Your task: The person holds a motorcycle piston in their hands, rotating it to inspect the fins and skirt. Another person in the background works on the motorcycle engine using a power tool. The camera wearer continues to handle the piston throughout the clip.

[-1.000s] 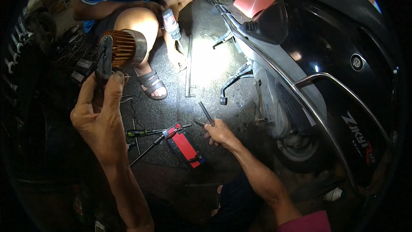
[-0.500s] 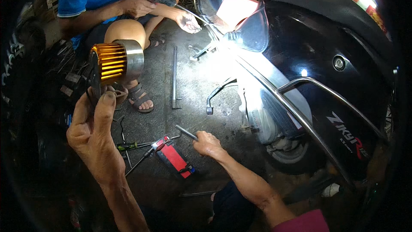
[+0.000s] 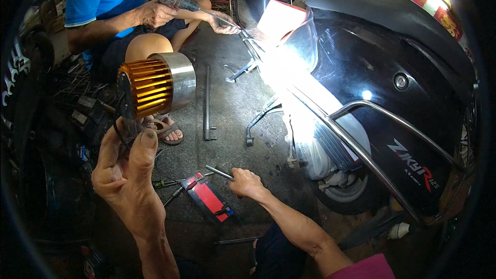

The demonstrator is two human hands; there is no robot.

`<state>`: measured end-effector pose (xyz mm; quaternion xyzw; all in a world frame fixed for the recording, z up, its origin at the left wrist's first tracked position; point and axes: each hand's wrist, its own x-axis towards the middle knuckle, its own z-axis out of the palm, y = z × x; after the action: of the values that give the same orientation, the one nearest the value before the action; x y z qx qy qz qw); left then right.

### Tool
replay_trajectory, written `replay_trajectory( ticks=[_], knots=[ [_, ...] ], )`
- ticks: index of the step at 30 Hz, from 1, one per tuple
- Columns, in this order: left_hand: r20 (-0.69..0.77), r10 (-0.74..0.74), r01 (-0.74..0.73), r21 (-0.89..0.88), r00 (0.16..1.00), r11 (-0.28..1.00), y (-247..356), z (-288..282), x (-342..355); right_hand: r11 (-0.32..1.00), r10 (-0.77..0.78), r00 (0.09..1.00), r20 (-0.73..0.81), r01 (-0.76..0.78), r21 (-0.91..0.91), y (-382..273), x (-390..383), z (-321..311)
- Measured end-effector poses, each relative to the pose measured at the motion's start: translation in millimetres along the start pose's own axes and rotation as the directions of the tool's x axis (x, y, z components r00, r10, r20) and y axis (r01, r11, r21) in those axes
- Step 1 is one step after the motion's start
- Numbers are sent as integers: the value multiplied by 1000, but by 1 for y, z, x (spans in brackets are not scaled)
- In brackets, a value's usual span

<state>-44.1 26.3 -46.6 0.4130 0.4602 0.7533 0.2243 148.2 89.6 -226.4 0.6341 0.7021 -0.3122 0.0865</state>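
Observation:
My left hand [image 3: 129, 175] is raised, thumb and fingers closed on the dark bracket of a lamp [image 3: 152, 87]. The lamp has gold cooling fins and a silver ring, and its head faces right, toward a bright glare on the scooter's frame. In my right hand [image 3: 248, 183] is a short grey metal rod [image 3: 219, 172], gripped low over the floor, its free end pointing up and left. A black scooter [image 3: 361, 67] fills the right side, with a chrome guard bar [image 3: 351, 152] along it.
At upper left a co-worker in a blue shirt [image 3: 98, 0] holds a power drill [image 3: 175, 0] with a long bit against the scooter's frame. On the floor lie a metal bar [image 3: 207, 103], a red-and-black package [image 3: 209, 196], and a green-handled screwdriver [image 3: 164, 183]. A stand [image 3: 253, 124] juts below the scooter.
The lamp and my left hand have shifted right and slightly down in view. The co-worker's free hand has closed in around the drill's long bit. My right hand still grips the rod.

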Motion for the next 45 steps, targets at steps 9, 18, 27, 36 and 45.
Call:
replay_trajectory(
  ticks=[9, 18, 27, 36, 45],
  knots=[
    [-1, 49, -49, 30, 999, 998, 1, -6, 1, 1000, 14, 998, -68, -12, 26, 5, 8, 8],
    [-33, 110, -110, -2, 993, 994, 4, -10, 3, 993, 4, 989, -148, 13, 115, 5, 1, -9],
    [-46, 109, -109, 19, 993, 994, 11, -11, -4, 988, -16, 980, -197, 46, 145, -2, -22, -26],
    [-26, 114, -113, 13, 993, 993, 17, -12, -8, 983, -75, 922, -381, 133, 127, 0, -33, -32],
    [-9, 73, -73, -19, 997, 997, 13, -6, -11, 169, -70, 997, -45, 56, 984, -10, -57, -50]
  ],
)
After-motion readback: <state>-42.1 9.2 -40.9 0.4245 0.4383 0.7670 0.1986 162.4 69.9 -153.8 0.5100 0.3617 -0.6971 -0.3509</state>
